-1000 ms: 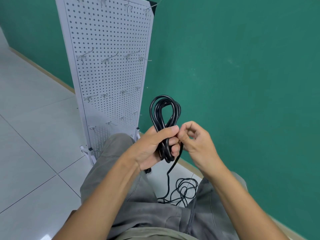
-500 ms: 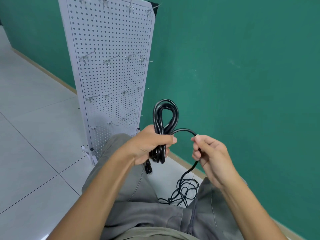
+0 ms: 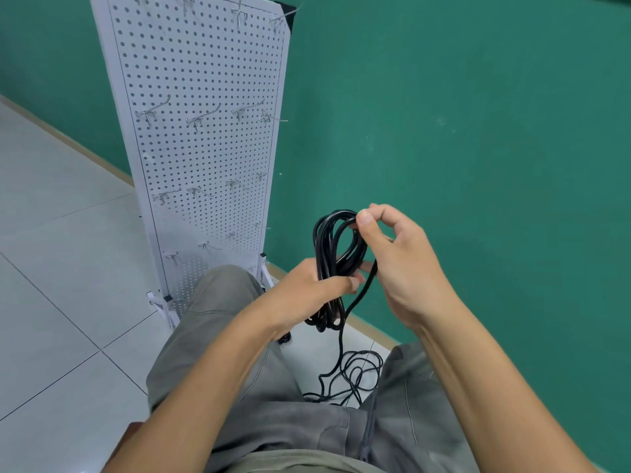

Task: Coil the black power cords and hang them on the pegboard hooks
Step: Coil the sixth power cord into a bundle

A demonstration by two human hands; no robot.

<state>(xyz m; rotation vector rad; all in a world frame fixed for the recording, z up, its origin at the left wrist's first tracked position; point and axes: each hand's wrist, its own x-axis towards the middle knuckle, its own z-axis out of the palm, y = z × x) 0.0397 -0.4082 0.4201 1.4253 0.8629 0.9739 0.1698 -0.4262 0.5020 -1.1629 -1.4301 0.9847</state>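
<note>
The left hand (image 3: pixel 307 285) is wrapped round the middle of the black power cord (image 3: pixel 333 254), gripping the gathered loops upright above the seated person's knees. The right hand (image 3: pixel 403 264) pinches the top of the loops between thumb and fingers. The loose tail drops to a tangle on the floor (image 3: pixel 68 302). The white pegboard (image 3: pixel 205 80) and its hooks (image 3: pixel 201 117) stand just behind.

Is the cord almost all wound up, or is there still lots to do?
Partly done. Several loops of the black power cord are already gathered in the left hand. The right hand pinches the top of the coil, laying on another loop. Left to do: a loose tangle of cord still lies on the floor, and nothing hangs yet on the pegboard hooks.
</note>
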